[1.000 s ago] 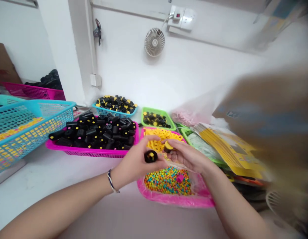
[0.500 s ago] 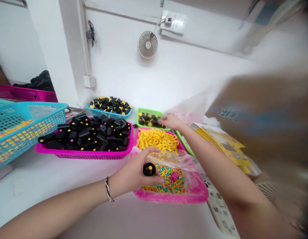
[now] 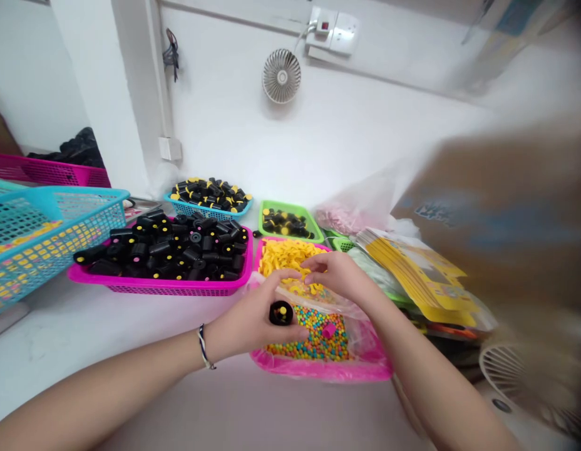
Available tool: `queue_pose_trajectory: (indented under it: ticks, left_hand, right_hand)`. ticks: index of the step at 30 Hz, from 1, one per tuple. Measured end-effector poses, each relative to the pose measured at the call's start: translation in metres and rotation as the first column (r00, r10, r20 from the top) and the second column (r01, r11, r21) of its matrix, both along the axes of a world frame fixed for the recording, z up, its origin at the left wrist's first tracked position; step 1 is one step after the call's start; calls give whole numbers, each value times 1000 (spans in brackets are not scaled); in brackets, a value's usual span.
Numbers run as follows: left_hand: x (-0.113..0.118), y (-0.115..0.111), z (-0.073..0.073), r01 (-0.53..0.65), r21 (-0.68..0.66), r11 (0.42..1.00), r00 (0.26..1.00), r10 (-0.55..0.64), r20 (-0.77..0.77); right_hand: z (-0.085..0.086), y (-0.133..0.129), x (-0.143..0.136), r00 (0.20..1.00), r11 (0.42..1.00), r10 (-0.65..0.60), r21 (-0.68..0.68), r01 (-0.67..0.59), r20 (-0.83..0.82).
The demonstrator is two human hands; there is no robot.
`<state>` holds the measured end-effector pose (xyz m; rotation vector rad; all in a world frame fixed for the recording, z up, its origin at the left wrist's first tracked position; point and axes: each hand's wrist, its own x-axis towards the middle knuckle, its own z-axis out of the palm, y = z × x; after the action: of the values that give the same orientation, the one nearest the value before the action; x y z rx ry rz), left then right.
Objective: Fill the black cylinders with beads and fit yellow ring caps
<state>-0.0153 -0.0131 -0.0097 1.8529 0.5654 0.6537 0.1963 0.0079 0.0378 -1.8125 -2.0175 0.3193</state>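
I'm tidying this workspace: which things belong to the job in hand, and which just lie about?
Likely in use:
black cylinder, in the left hand
colourful beads
yellow pieces, near the right hand

Apparently just around:
wall fan
yellow cards
cardboard box

Holding a black cup (image 3: 278, 317) in the left hand (image 3: 253, 319), open end facing the eye, yellow bits inside. Reaching the right hand (image 3: 342, 275) over yellow bits, fingers bent, close to the left fingers; too small to tell if pinching anything. Below, a pink tray (image 3: 318, 376) with bright beads (image 3: 313, 322) and a pink cap (image 3: 329, 330). To the left on the white surface (image 3: 154, 326), a pink basket (image 3: 154, 287) heaped with black tubes (image 3: 191, 250). Behind, a blue basket (image 3: 210, 212) and a green basket (image 3: 316, 232). On the right, yellow cards (image 3: 407, 282) near a blurry brown box (image 3: 459, 188). Up on the wall, a round fan (image 3: 282, 76).
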Motion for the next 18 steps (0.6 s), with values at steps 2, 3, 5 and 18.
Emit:
queue_pose_trajectory:
  ticks: [2, 3, 5, 18]
  left_hand:
    - [0, 1, 0, -21, -9, 1000, 1000, 21, 9]
    - [0, 1, 0, -35, -24, 999, 999, 36, 18]
    - [0, 1, 1, -43, -68, 997, 997, 47, 63]
    - [-9, -10, 7, 189, -199, 962, 906, -92, 414]
  right_hand:
    - [1, -16, -11, 997, 998, -14, 63, 19, -73]
    - [-1, -24, -17, 991, 994, -7, 109, 22, -133]
    - [-4, -40, -30, 957, 969, 83, 246, -13, -278]
    - [-10, -75, -39, 814, 607, 576, 627, -489, 76]
